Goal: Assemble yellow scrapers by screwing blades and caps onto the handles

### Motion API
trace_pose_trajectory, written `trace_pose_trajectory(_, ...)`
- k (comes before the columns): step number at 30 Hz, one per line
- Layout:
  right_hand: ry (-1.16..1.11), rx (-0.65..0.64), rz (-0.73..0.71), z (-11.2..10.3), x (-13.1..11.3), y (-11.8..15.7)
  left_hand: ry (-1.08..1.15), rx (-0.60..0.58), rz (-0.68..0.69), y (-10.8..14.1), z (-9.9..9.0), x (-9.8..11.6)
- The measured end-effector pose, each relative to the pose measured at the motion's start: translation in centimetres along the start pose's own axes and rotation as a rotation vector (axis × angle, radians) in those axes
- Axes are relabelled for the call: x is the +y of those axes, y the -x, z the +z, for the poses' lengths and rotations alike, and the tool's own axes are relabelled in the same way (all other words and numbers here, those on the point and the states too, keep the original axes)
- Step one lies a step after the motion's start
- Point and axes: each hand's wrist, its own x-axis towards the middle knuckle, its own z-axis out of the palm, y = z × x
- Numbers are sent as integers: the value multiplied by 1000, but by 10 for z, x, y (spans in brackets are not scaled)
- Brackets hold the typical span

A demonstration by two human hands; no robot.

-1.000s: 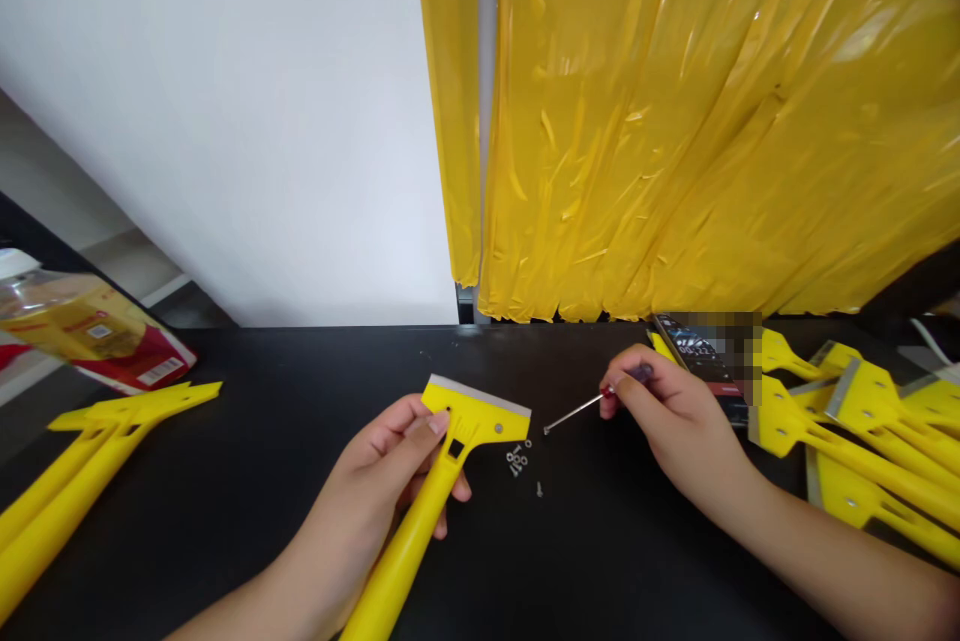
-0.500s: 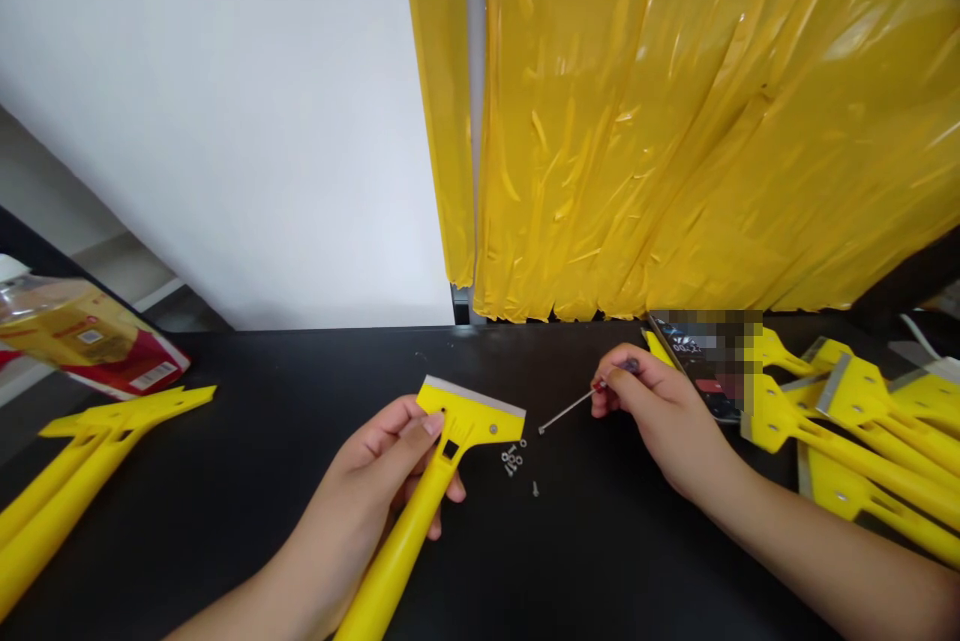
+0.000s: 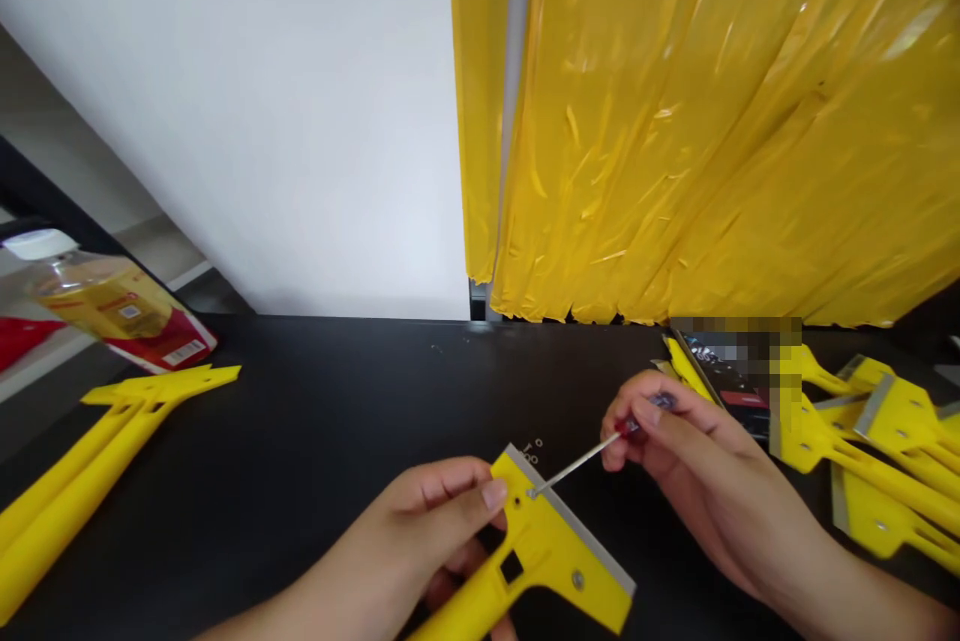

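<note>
My left hand (image 3: 450, 521) is closed round a yellow scraper (image 3: 547, 551) below the middle of the view, its thumb on the head near a small hole. A metal blade edge runs along the head, and one screw sits at the lower right of it. In my right hand (image 3: 675, 441) is a thin screwdriver (image 3: 577, 464), pinched by its dark red handle. Its tip meets the scraper head beside the hole, with a small metal screw at the tip. A few loose nuts and screws (image 3: 533, 457) lie behind the blade, partly hidden by the scraper.
Two yellow scraper handles (image 3: 112, 451) lie at the left, near a bottle with a white cap (image 3: 124, 306). Several scrapers (image 3: 862, 451) are piled at the right by a dark phone (image 3: 731, 371). Yellow plastic sheeting (image 3: 675, 121) hangs behind the black table (image 3: 337, 381).
The scraper has turned clockwise and moved down and right with my left hand. My right hand has moved slightly right and down, and the screwdriver tip now meets the scraper head. The camera view has shifted.
</note>
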Motion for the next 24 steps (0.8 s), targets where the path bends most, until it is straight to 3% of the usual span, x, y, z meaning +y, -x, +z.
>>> trace_pose_trajectory(24,71,-56,15,1,7,6,-78,-4,-47,1,3,-2)
